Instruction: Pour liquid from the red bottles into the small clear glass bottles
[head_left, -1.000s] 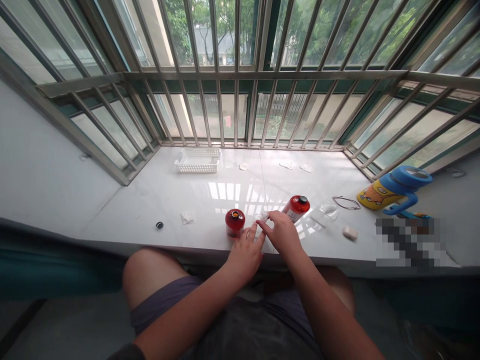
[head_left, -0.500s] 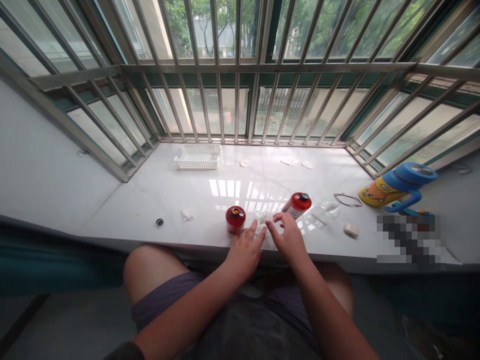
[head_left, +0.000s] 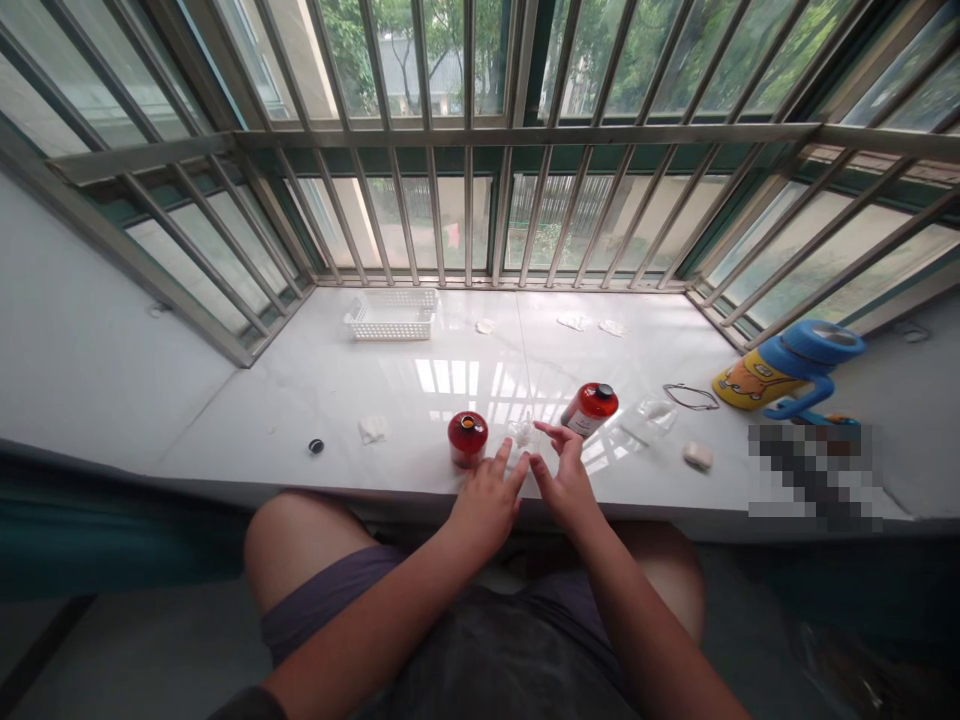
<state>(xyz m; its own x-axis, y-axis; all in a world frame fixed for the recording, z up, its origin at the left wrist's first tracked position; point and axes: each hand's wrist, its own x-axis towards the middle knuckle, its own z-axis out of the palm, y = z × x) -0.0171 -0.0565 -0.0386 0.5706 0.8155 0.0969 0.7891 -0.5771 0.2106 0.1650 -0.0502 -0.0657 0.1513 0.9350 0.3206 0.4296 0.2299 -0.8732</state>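
A small clear-and-white item [head_left: 523,432], perhaps plastic or thin wrapping, lies on the white ledge between my hands; its kind is hard to make out. My left hand [head_left: 486,498] rests at the ledge's front with fingers stretched toward it, holding nothing. Over its other side, my right hand [head_left: 568,482] has thumb and index finger spread apart, the index tip at the item's edge. Just left of my left hand stands an uncapped red-brown bottle [head_left: 468,440]. Behind my right hand is a similar red bottle [head_left: 592,408] with a black cap and a label.
A black cap [head_left: 316,447] and a crumpled white tissue [head_left: 372,430] lie to the left. At the back sits a white basket [head_left: 391,316]. Rightward are a clear plastic bag [head_left: 651,418], a beige lump [head_left: 697,457], a thin loop [head_left: 690,397] and a blue-yellow flask [head_left: 787,370].
My right index finger has lifted and stretched away from the thumb, widening the gap between them. My left hand stays almost in place, and the view has shifted slightly.
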